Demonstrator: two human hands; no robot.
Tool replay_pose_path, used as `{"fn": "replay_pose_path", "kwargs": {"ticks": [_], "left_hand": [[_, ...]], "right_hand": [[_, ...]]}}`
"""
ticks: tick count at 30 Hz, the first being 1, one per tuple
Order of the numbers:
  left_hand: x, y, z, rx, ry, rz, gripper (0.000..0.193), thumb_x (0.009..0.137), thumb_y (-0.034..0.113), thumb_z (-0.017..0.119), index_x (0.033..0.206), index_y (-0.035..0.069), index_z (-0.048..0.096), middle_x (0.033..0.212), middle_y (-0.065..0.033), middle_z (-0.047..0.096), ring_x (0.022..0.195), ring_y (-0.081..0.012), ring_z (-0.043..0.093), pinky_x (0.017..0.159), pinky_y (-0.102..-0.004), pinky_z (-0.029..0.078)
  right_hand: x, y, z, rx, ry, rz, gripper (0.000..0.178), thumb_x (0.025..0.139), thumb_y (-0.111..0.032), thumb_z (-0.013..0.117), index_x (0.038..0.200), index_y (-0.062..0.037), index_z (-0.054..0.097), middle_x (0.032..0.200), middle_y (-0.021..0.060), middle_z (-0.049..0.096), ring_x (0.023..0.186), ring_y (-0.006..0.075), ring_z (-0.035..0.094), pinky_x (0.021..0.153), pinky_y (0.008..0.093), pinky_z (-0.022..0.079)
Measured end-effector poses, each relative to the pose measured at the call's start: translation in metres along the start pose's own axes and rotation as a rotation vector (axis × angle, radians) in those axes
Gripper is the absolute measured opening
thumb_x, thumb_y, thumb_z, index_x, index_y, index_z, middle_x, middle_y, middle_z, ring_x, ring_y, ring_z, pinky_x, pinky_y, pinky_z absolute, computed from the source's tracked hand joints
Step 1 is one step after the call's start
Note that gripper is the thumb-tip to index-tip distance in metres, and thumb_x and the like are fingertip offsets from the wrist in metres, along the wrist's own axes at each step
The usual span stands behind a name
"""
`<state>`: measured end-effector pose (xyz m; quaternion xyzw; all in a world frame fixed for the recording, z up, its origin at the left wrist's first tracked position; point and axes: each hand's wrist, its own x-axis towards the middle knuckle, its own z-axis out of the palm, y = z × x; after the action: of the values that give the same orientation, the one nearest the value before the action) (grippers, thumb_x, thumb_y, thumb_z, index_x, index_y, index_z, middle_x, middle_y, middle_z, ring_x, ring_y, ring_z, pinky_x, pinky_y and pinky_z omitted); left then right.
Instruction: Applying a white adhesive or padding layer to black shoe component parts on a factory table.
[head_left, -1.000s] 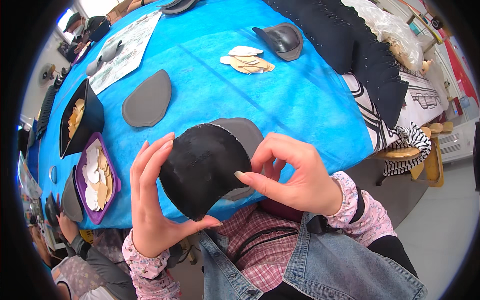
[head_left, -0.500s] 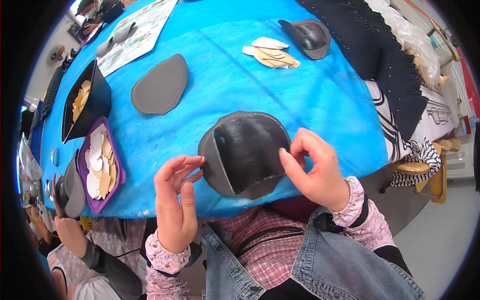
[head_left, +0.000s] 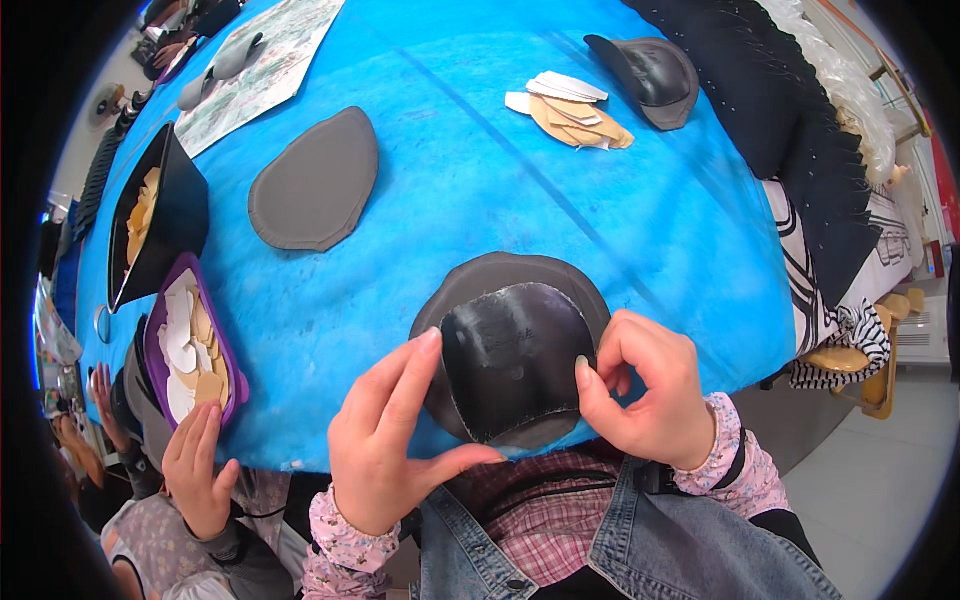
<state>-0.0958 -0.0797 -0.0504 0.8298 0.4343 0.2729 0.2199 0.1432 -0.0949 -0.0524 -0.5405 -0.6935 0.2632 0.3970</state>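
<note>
In front of me, near the table's edge, a glossy black curved plate (head_left: 515, 365) lies on a dark grey rounded pad (head_left: 480, 275). My right hand (head_left: 645, 390) pinches the plate's right edge, its thumb on the rim and the fingers curled. On the opposite side my left hand (head_left: 385, 435) has its fingers stretched out, a fingertip touching the plate's left edge. The left thumb points along the near edge of the pad, well apart from the fingers.
Another grey pad (head_left: 318, 180) lies farther left. Paper-like cut pieces (head_left: 570, 110) and a grey-and-black pad (head_left: 655, 80) lie at the far right. A black bin (head_left: 185, 215) and purple tray (head_left: 235, 375) stand at left, beside a co-worker's hand (head_left: 200, 470). Dark cloth (head_left: 770, 120) covers the right side.
My left hand has come in against the plate's left edge. The plate has turned and sits flatter on the pad. A co-worker's hand has moved to the purple tray.
</note>
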Motion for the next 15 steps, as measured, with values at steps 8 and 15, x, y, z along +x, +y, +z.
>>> {"fn": "replay_pose_path", "kwargs": {"ticks": [8, 15], "left_hand": [[-0.0022, -0.0063, 0.0016, -0.046, 0.028, -0.046, 0.083, 0.054, 0.031, 0.086, 0.125, 0.002, 0.055, 0.117, -0.0129, 0.062, 0.100, -0.0274, 0.063, 0.082, -0.0341, 0.051], [-0.0035, -0.0075, 0.0029, -0.037, 0.036, -0.040, 0.081, 0.054, 0.030, 0.086, 0.123, 0.001, 0.056, 0.116, -0.0119, 0.063, 0.097, -0.0261, 0.064, 0.079, -0.0327, 0.051]], "right_hand": [[0.0088, 0.0018, 0.0017, -0.019, -0.038, -0.004, 0.024, 0.073, -0.002, 0.068, 0.063, -0.0057, 0.046, 0.057, 0.0031, 0.047, 0.045, 0.0147, 0.047, 0.041, 0.0272, 0.036], [0.0100, 0.0027, 0.0008, -0.004, -0.066, 0.008, 0.024, 0.073, -0.002, 0.068, 0.063, -0.0053, 0.047, 0.058, 0.0027, 0.048, 0.043, 0.0122, 0.046, 0.040, 0.0249, 0.035]]}}
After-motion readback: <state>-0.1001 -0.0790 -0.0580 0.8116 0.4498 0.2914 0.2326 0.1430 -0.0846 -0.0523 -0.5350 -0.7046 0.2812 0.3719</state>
